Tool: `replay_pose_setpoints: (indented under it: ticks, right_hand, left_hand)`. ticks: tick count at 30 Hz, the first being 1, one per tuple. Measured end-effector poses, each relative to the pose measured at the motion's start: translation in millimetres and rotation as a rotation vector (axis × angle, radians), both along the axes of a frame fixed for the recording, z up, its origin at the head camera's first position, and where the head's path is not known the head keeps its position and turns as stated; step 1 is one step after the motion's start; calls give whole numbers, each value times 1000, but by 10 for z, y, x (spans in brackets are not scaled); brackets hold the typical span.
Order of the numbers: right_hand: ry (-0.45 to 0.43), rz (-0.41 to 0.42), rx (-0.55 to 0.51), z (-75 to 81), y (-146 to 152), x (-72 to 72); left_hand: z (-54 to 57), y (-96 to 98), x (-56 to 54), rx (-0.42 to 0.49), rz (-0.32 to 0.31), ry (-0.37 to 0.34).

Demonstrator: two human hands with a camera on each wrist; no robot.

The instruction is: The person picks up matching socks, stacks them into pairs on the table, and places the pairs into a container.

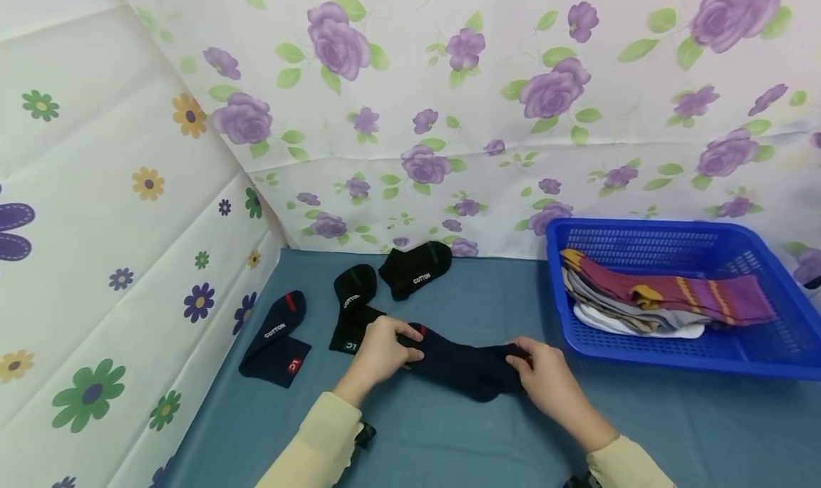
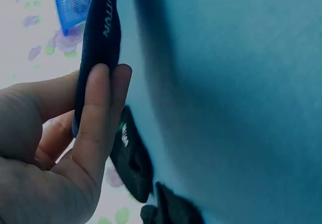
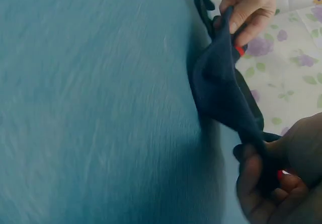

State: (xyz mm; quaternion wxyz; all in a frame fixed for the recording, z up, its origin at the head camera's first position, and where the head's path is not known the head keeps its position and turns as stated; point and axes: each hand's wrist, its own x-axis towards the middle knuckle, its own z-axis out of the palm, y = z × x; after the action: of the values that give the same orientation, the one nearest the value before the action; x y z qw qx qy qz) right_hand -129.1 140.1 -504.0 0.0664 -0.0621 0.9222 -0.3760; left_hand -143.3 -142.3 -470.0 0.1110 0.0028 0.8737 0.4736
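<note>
The left hand [image 1: 383,352] pinched a navy sock [image 1: 457,363] by its toe, the right hand [image 1: 549,382] by its cuff; its long axis ran left to right between them, toe pointing left.

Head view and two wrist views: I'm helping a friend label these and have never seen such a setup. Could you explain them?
There is no machine; these are a person's bare hands. The head picture comes from a camera worn on the head, looking forward and down. The other two come from cameras worn on each wrist, looking at that hand's work. The left hand and right hand hold a dark sock between them. On the blue cloth lie a navy sock with a red tag and two black ones. The blue basket holds a striped sock, among other things.
</note>
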Motion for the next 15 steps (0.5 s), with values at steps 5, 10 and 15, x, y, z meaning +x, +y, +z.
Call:
replay_pose_setpoints:
  ticks: [5,10,15]
  right_hand:
    - [29,58,48,2,44,-18]
    - [118,97,126,27,25,-8]
    - [281,87,222,-79,2,12]
  left_hand:
    - [-62,23,10,109,-39,-50]
    - [-100,51,-16,33,-24,-1]
    - [-136,181,22,-218,23,78]
